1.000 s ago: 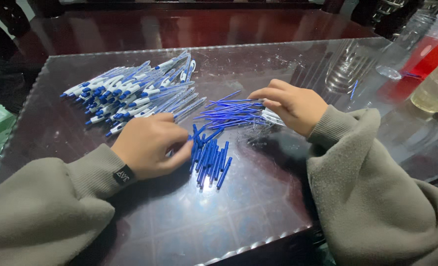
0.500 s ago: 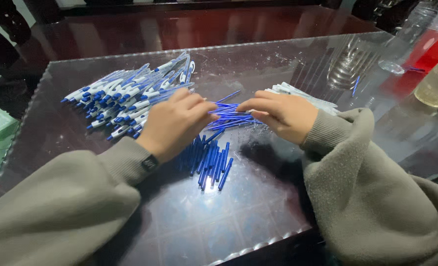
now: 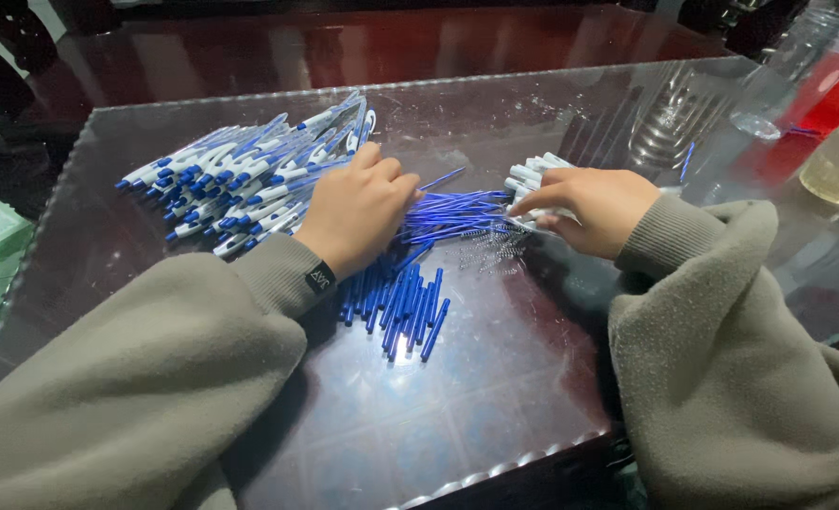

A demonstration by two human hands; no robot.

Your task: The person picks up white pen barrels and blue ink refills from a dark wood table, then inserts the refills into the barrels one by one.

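The left hand [image 3: 358, 212] rests curled on thin blue refills [image 3: 457, 210]. At three o'clock, the right hand [image 3: 594, 206] pinches white pen barrels [image 3: 533, 175]. This looks like pen-building; next needs careful aiming.

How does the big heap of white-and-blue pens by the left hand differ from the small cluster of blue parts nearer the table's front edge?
The heap of white-and-blue pens is far larger and piled loosely, fanned at many angles; the cluster of short blue parts is small, all blue, lying flat and roughly parallel. The heap sits beyond the left hand; the cluster lies nearer the front, partly under that wrist. Both rest on the glass tabletop.
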